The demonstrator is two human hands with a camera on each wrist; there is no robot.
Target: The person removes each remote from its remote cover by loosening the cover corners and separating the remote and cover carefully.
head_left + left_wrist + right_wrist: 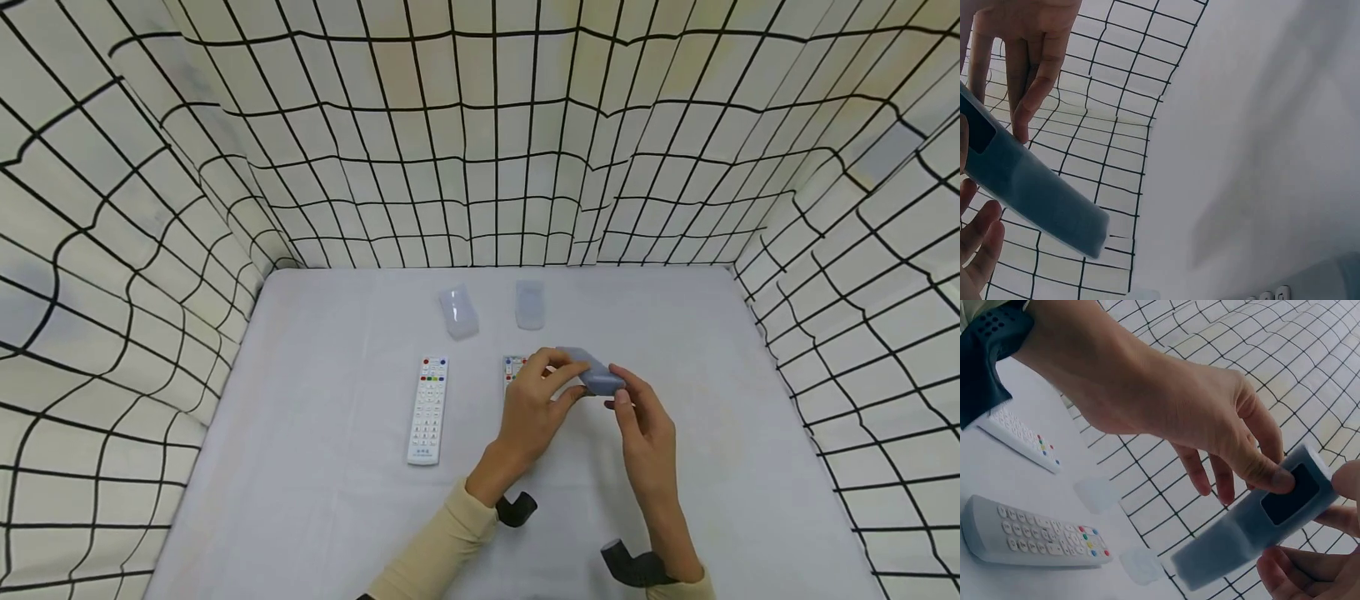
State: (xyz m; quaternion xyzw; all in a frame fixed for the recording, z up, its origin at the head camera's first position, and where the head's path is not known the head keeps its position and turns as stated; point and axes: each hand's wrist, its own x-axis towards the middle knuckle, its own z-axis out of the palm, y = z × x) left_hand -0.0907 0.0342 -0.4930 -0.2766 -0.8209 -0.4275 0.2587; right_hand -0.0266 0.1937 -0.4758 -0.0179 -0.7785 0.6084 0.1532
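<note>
Both hands hold a translucent bluish remote control cover (602, 381) above the table. It is tilted, and a dark rectangle (1288, 503) shows near one end in the wrist views. My left hand (531, 406) pinches its left part; in the right wrist view the thumb lies by the dark rectangle. At the right end, the fingers and thumb of my right hand (651, 442) grip the cover. Whether anything is inside it cannot be told. Beneath my left hand lies a white remote control (514, 364), mostly hidden in the head view.
Left of the hands, another white remote control (428, 412) lies buttons up. Two clear covers, one slightly turned (459, 312) and one straight (530, 305), lie farther back on the white table (315, 500). White walls (480, 133) with black grid lines enclose the table's back and sides.
</note>
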